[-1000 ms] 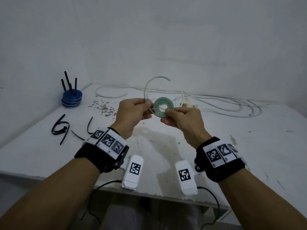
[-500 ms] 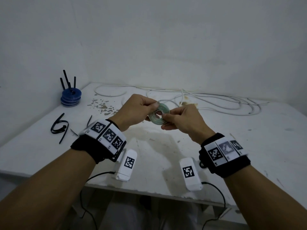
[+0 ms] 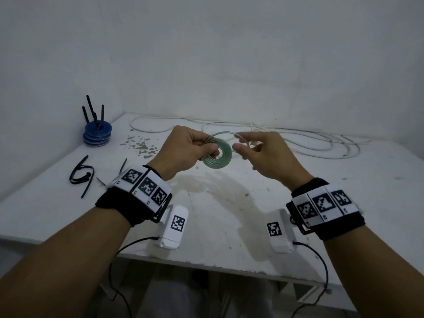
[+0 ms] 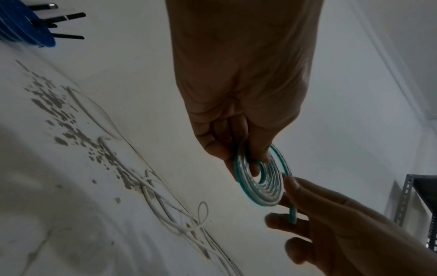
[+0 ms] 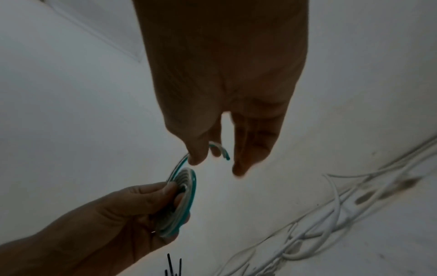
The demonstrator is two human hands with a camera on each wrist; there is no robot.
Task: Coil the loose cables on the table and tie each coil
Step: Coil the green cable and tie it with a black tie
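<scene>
I pinch the flat green coil between thumb and fingers of my left hand, holding it up above the white table. My right hand pinches the coil's loose tail end between thumb and forefinger, the other fingers loosely extended; the head view blurs here, so the grip reads best from the wrist. Loose white cables lie along the table's far edge, black ties at left.

**Plastics on a worn painted top**

The green-edged coil looks like glossy, translucent plastic. The white cables are smooth and matt-sheathed. The table is matt white, stained and chipped. The blue discs shine like plastic.
</scene>
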